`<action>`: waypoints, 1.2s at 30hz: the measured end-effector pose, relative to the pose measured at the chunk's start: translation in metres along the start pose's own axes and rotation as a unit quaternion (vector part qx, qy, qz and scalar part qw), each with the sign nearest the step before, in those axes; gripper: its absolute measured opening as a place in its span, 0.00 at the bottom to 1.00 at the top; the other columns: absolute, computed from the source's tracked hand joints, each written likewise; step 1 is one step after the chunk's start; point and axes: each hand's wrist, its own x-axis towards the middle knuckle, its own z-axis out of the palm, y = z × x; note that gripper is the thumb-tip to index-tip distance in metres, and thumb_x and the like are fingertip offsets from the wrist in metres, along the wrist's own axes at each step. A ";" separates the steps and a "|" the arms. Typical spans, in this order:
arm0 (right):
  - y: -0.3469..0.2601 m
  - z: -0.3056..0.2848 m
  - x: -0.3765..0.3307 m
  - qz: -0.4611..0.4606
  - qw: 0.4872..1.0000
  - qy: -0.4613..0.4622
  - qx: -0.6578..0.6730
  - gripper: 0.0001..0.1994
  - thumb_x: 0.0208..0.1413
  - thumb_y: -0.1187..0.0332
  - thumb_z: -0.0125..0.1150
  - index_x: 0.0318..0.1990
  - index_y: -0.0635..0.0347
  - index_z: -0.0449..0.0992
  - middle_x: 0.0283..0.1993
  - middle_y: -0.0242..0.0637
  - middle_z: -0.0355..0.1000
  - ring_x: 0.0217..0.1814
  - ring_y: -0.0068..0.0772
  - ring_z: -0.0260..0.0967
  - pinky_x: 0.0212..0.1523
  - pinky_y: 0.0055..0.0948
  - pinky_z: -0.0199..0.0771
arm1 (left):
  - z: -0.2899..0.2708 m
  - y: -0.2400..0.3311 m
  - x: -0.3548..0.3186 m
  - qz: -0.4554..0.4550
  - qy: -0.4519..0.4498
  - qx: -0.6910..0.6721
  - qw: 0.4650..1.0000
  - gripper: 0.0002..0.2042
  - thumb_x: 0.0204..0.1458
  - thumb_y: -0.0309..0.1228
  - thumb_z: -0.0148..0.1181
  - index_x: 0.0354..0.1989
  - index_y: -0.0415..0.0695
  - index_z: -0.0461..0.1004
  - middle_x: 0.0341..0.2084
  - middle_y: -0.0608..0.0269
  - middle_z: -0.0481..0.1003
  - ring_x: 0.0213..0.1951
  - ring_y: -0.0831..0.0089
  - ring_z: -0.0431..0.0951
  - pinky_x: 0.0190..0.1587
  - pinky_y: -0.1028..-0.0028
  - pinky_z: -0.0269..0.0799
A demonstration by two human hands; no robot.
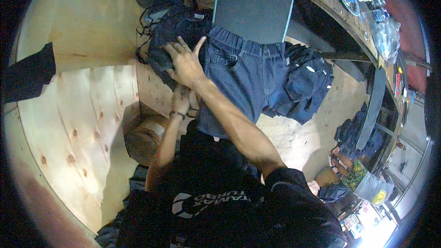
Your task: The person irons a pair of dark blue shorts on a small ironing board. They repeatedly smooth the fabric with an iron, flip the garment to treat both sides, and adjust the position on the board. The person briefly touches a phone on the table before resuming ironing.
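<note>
Right hand (185, 64) spread flat, pinning dark blue denim shorts (243, 78) smooth on plywood surface (87, 124); left hand (180, 101) underneath, grip unclear.

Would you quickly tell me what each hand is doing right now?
Left hand: lies at the edge of the denim shorts; grip cannot be told.
Right hand: open, fingers spread, pressing flat on the dark garment.

We see pale plywood panels (87, 124) with dark knots at left, a grey padded board (251, 7) ahead, and a long cluttered wooden counter (330, 9) at right.
</note>
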 end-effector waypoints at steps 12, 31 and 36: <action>0.164 -0.129 -0.028 0.118 0.950 0.190 -0.218 0.43 0.37 0.76 0.68 0.70 0.56 0.68 0.70 0.50 0.63 0.77 0.63 0.51 0.79 0.59 0.47 | 0.049 0.249 0.097 0.191 0.047 0.106 0.975 0.47 0.65 0.63 0.49 0.76 0.30 0.50 0.47 0.21 0.77 0.49 0.27 0.79 0.53 0.43 0.76; 0.196 -0.135 0.002 0.136 0.939 0.297 -0.111 0.43 0.37 0.74 0.70 0.69 0.61 0.67 0.68 0.55 0.66 0.74 0.60 0.58 0.77 0.54 0.52 | 0.024 0.320 0.141 0.388 -0.391 0.309 0.775 0.27 0.56 0.50 0.73 0.48 0.33 0.81 0.40 0.49 0.84 0.46 0.64 0.83 0.55 0.66 0.76; 0.195 -0.134 0.004 0.142 0.934 0.312 -0.100 0.39 0.40 0.78 0.66 0.68 0.60 0.68 0.62 0.54 0.70 0.68 0.60 0.64 0.74 0.51 0.59 | -0.001 0.315 0.139 0.307 -0.465 0.110 0.823 0.35 0.50 0.53 0.77 0.57 0.36 0.77 0.49 0.49 0.83 0.52 0.61 0.82 0.60 0.65 0.75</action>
